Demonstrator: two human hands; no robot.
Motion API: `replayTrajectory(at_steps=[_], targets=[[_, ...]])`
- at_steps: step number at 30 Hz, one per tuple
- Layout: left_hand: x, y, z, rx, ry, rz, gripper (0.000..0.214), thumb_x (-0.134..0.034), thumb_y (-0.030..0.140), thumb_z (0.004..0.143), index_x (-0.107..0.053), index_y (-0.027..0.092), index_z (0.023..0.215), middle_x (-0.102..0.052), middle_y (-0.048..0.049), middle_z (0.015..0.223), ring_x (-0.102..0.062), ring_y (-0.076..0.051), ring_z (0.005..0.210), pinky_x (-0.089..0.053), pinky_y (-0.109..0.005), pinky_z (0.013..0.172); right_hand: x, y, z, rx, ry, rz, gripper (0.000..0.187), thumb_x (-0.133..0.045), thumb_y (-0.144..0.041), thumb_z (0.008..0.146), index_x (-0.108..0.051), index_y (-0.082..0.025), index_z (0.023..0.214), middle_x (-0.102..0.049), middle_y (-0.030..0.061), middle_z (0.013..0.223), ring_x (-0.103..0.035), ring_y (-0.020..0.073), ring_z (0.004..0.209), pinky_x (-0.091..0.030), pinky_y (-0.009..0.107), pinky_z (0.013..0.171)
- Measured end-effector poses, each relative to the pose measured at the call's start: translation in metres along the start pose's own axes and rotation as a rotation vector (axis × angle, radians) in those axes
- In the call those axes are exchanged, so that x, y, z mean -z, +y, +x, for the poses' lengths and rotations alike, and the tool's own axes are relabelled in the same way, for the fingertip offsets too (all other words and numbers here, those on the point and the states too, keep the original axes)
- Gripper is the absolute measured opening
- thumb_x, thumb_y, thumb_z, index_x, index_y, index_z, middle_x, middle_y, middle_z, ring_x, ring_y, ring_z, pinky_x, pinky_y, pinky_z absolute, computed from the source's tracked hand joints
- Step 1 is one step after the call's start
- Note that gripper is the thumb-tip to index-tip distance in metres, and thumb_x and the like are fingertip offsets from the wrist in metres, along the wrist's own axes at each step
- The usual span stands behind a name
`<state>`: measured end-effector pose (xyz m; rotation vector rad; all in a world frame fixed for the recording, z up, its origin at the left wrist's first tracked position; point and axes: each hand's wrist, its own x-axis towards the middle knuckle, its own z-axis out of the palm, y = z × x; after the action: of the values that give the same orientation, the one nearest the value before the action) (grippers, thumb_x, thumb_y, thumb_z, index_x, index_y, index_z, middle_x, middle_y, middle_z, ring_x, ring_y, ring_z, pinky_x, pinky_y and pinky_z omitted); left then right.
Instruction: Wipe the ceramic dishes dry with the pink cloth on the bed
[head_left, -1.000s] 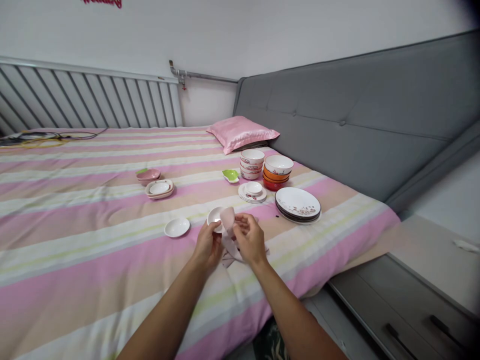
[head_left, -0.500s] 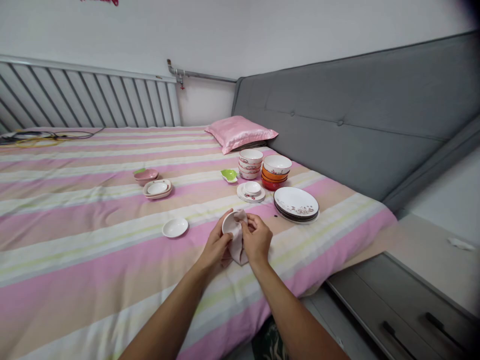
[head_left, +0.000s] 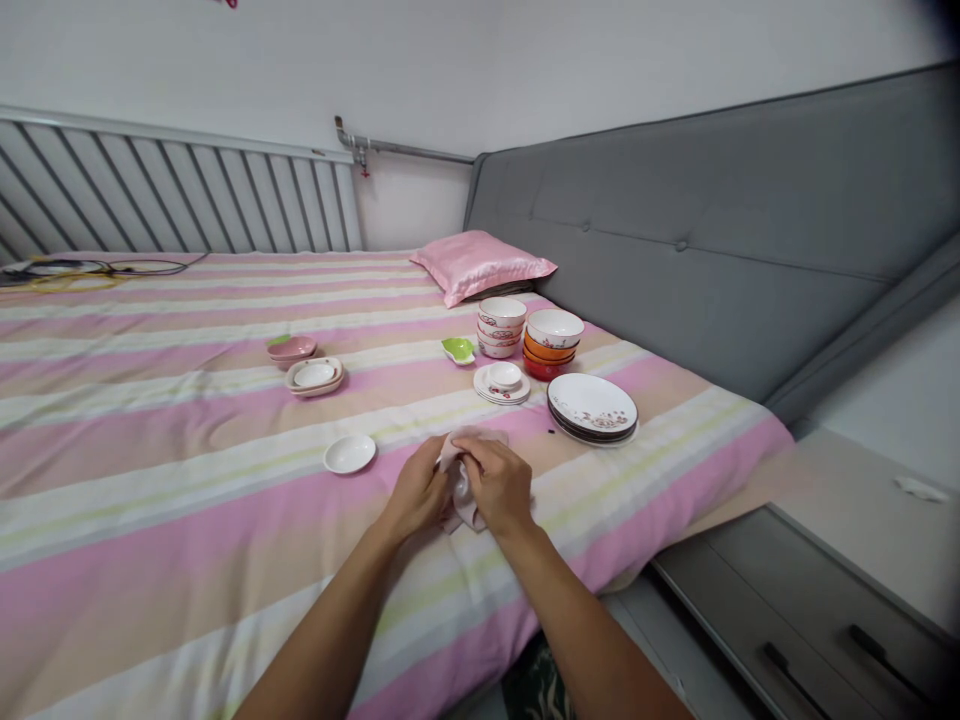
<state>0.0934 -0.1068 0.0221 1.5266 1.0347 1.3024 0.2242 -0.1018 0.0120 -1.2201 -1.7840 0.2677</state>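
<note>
Cloth (head_left: pixel 457 505), bunched low over the bed (head_left: pixel 187 470) near the plates (head_left: pixel 592 405) and a saucer (head_left: pixel 350 453), is gripped between left hand (head_left: pixel 420 492) and right hand (head_left: pixel 501 485), both curled shut on it; rubbing likely goes best with the left steadying and the right pressing evenly.

Bare left forearm (head_left: pixel 341 615), bare right forearm (head_left: pixel 574 620), dark patterned garment (head_left: pixel 536 690).

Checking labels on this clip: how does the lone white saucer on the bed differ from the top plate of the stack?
The saucer is plain white; the top plate has a floral pattern. The saucer is smaller and lies alone on the bedspread; the plate is wider and caps a stack. The saucer is nearer the left hand, the plate nearer the right hand; both hands clutch a cloth. Both are round and face up.
</note>
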Motion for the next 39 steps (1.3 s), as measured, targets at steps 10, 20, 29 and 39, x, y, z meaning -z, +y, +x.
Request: replayTrajectory(at_steps=[10,20,29,39], targets=[[-0.010,-0.022,0.002,0.144,0.227,-0.143,0.029,-0.069,0.024,0.065,-0.065,0.016,0.093,-0.065,-0.0034,0.082,-0.054,-0.014,0.059,-0.039,-0.022,0.054,-0.010,0.015,0.004,-0.499,0.194,0.360,0.015,-0.050,-0.025,0.075,-0.058,-0.017,0.085,-0.069,0.0055,0.078,-0.064,0.0170,0.069,-0.050,0.026,0.065],[-0.009,-0.025,0.001,0.044,0.194,0.127,0.029,-0.056,0.033,0.078,-0.068,0.019,0.100,-0.067,-0.0028,0.076,-0.055,-0.019,0.068,-0.041,-0.026,0.064,-0.010,0.007,0.002,-0.423,0.068,0.035,0.018,-0.042,-0.025,0.081,-0.059,-0.021,0.075,-0.066,0.0043,0.071,-0.061,0.0200,0.068,-0.043,0.027,0.065],[-0.008,-0.021,0.001,0.019,0.166,0.198,0.030,-0.048,0.030,0.082,-0.067,0.019,0.102,-0.069,-0.0037,0.084,-0.058,-0.020,0.075,-0.042,-0.028,0.074,-0.010,-0.002,0.001,-0.392,-0.092,-0.156,0.020,-0.031,-0.021,0.087,-0.052,-0.020,0.090,-0.066,0.0064,0.079,-0.061,0.0211,0.073,-0.036,0.027,0.061],[-0.004,-0.014,0.000,0.030,0.025,0.437,0.038,-0.034,0.029,0.087,-0.057,0.019,0.116,-0.068,-0.0030,0.083,-0.061,-0.018,0.077,-0.045,-0.029,0.073,-0.003,-0.008,0.004,-0.362,-0.238,-0.339,0.022,-0.026,-0.026,0.093,-0.046,-0.019,0.099,-0.066,0.0075,0.087,-0.061,0.0209,0.076,-0.030,0.027,0.059]])
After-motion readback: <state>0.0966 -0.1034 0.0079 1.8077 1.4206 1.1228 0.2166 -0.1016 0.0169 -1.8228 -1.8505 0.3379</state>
